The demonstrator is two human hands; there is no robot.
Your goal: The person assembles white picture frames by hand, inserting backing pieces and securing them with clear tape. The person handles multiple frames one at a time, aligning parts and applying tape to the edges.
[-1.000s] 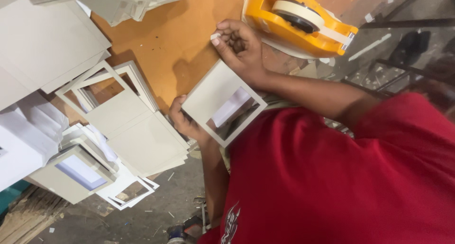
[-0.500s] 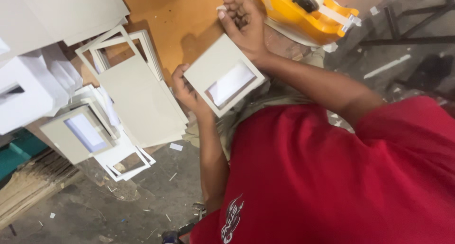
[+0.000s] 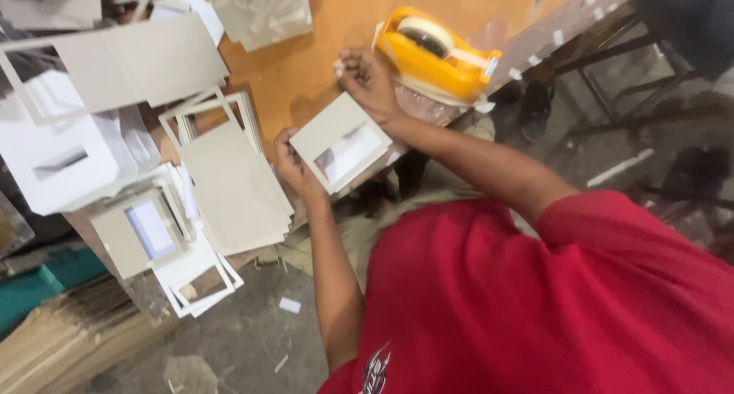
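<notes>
Overhead view: a person in a red shirt is seen from above, both bare arms reaching to an orange table (image 3: 306, 73).
Left hand: the left hand (image 3: 294, 164) is closed on the left edge of a grey card frame (image 3: 340, 141); thumb and fingers pinch it.
Right hand: the right hand (image 3: 367, 80) is curled at the frame's upper corner, and a small pale scrap is pinched at the fingertips (image 3: 339, 65); what the scrap is cannot be told.
Card frame: a flat rectangle of matte grey board with a glossy window cut in it, held tilted over the table's near edge, between the two hands.
Tape dispenser: a yellow tape dispenser (image 3: 436, 53) of smooth plastic is set just beside the right hand, a roll mounted in it.
Stacks: a pile of plain grey boards (image 3: 233, 187) lies left of the left hand; windowed frames (image 3: 149, 229) and open white frames (image 3: 199, 287) overhang the table edge further left.
Background piles: more grey sheets (image 3: 145, 61) and white boxes (image 3: 61, 157) crowd the far left.
Floor: a dusty grey concrete floor (image 3: 252, 348) is littered with paper scraps; metal stand legs (image 3: 612, 65) are seen at the right.
</notes>
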